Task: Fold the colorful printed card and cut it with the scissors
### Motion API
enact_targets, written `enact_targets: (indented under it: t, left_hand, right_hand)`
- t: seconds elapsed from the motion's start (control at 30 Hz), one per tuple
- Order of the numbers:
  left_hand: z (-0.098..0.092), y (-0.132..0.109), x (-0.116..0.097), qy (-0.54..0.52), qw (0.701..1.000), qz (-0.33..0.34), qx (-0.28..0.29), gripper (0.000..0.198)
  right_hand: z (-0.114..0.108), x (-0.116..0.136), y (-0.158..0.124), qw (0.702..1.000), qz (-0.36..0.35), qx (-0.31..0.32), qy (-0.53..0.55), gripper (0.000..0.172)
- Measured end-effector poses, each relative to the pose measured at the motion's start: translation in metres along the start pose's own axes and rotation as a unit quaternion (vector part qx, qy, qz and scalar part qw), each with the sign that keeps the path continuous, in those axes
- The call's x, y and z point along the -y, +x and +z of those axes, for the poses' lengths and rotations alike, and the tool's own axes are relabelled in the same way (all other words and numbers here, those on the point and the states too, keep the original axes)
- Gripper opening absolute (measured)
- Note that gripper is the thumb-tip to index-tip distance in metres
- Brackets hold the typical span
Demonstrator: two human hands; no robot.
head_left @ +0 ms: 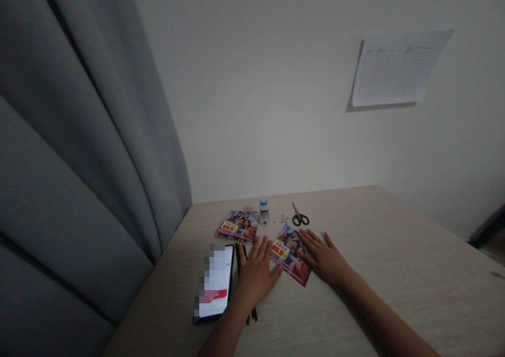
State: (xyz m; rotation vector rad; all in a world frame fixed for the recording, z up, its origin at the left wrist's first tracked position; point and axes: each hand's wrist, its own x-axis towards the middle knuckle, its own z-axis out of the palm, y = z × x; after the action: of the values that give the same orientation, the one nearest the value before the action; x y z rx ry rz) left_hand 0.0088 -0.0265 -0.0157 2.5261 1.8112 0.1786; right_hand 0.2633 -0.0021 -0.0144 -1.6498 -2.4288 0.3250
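Dim light leaves the wall (256, 109) palest mid-frame, corners dark, and the hanging paper (389, 75) blurred

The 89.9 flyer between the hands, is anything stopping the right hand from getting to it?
Nothing visible is: the right hand lies partly over the right edge of the flyer. The scissors are beyond the flyer, not between them.
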Motion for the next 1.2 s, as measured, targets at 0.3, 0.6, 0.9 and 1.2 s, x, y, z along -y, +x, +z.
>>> enact_targets:
  t: [0.3,0.6,0.9,1.2]
  left_hand:
    - [-0.008,-0.002,0.008,-0.017,1.0,-0.01,0.005,0.071]
    - [-0.01,-0.001,0.01,-0.005,1.0,-0.018,0.017,0.076]
    - [-0.02,0.002,0.003,-0.058,0.998,0.025,0.0,0.069]
    - [-0.018,-0.002,0.006,-0.121,0.989,0.084,0.0,0.057]
  right_hand:
    - [0.003,-0.013,-0.001,0.999,0.024,-0.018,-0.015,0.061]
    - [0.009,-0.018,-0.001,0.998,0.038,-0.034,-0.026,0.062]
    - [-0.006,-0.009,0.003,0.993,-0.009,-0.121,0.002,0.062]
    - [-0.023,-0.005,-0.004,0.982,-0.136,0.007,0.127,0.06]
